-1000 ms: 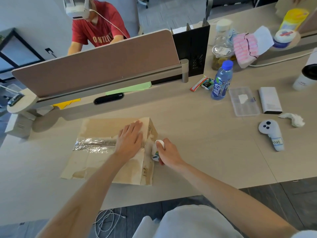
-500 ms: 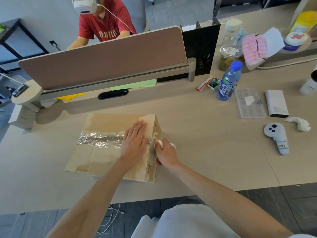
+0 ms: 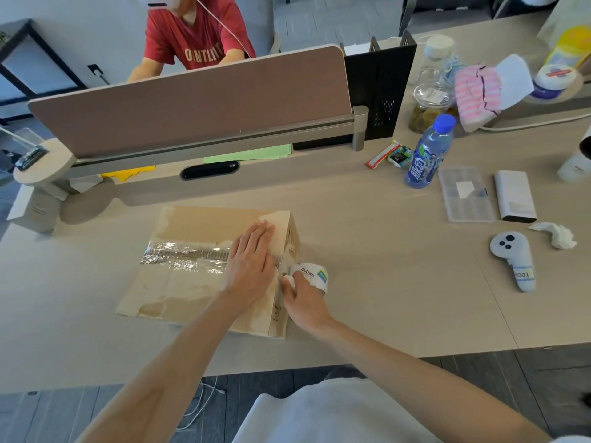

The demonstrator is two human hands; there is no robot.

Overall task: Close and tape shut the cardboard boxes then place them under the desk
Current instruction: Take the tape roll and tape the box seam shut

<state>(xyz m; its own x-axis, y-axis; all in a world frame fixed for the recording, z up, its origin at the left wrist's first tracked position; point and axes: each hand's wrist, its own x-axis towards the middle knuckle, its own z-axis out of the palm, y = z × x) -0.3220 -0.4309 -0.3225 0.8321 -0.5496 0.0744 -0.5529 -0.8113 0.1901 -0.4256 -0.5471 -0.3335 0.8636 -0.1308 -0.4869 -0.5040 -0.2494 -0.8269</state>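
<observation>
Fingers of the left hand (image 3: 251,262) press flat on the cardboard box (image 3: 195,282); just right, the right hand (image 3: 302,297) grips a tape roll (image 3: 311,276) against the box's side.

The left hand (image 3: 251,260) covers the right end of the tape (image 3: 185,257) on the box (image 3: 192,225). The right hand (image 3: 303,298) hides part of the roll (image 3: 315,274) and of the box's side print, which is too blurred to read. The right edge cuts off a cup (image 3: 575,161), and the top edge cuts off the person opposite (image 3: 195,43).
</observation>
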